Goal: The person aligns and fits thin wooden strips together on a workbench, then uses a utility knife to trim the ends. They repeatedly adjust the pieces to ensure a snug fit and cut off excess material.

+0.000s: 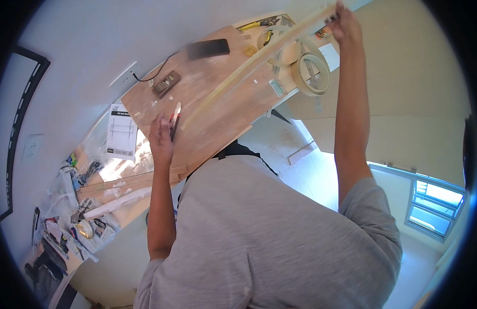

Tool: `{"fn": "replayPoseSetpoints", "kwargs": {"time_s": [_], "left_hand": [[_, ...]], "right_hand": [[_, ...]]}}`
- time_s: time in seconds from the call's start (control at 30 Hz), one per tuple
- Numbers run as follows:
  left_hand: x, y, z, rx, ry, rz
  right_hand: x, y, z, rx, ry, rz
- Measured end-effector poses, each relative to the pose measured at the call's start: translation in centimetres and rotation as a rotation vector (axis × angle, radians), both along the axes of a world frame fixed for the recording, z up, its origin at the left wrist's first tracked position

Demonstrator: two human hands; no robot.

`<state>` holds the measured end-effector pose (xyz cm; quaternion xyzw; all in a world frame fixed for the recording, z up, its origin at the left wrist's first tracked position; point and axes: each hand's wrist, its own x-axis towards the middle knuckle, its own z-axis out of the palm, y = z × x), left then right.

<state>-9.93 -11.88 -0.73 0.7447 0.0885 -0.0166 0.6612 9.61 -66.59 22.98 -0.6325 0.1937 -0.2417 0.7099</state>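
Observation:
My right hand (346, 27), raised at the upper right, is closed around the far end of a long, pale wood-coloured strip (259, 59). A small dark and shiny piece shows by its fingers, too blurred to name. The strip slants down to the left across a reddish-brown wooden board (197, 85), with its near end close to my left hand (161, 136). That hand is closed on a slim red-and-black tool (175, 121) with a pale tip, over the board's left part; its exact kind is unclear.
A small block plane (166, 84) and a black phone (208, 48) on a cable lie on the board. Coiled edging rolls (310, 74) rest at its right end, near yellow-handled pliers (256, 24). A printed sheet (121, 133) and cluttered tools (86, 229) are at left.

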Motion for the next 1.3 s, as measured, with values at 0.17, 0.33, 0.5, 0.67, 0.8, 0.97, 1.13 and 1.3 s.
{"fn": "replayPoseSetpoints", "kwargs": {"time_s": [0.17, 0.33, 0.5, 0.67, 0.8, 0.97, 1.13, 1.3], "left_hand": [[-0.4, -0.8, 2.4, -0.779, 0.230, -0.124], [-1.5, -1.6, 0.9, -0.557, 0.297, 0.089], [-3.1, -1.7, -0.2, -0.536, 0.293, 0.286], [-3.7, -1.8, 0.6, -0.671, 0.317, 0.337], [-4.1, -1.8, 0.6, -0.638, 0.280, 0.324], [-5.5, -2.0, -0.9, -0.226, 0.222, 0.443], [-8.0, -0.1, -1.3, -0.055, 0.316, 0.520], [-9.0, 2.2, -1.9, 0.120, 0.334, 0.456]], "right_hand": [[-7.0, -2.2, -13.9, 0.278, 0.141, -0.113], [-12.6, -1.7, -21.1, 0.426, 0.192, -0.125], [-15.2, -0.9, -23.6, 0.497, 0.202, -0.048], [-15.3, -1.0, -23.9, 0.656, 0.208, -0.063], [-14.5, -1.7, -24.4, 0.652, 0.228, -0.026], [-14.4, -2.0, -25.2, 0.619, 0.255, 0.107], [-13.7, 0.9, -26.2, 0.431, 0.323, 0.207], [-11.9, 3.8, -27.4, 0.303, 0.459, 0.307]]}}
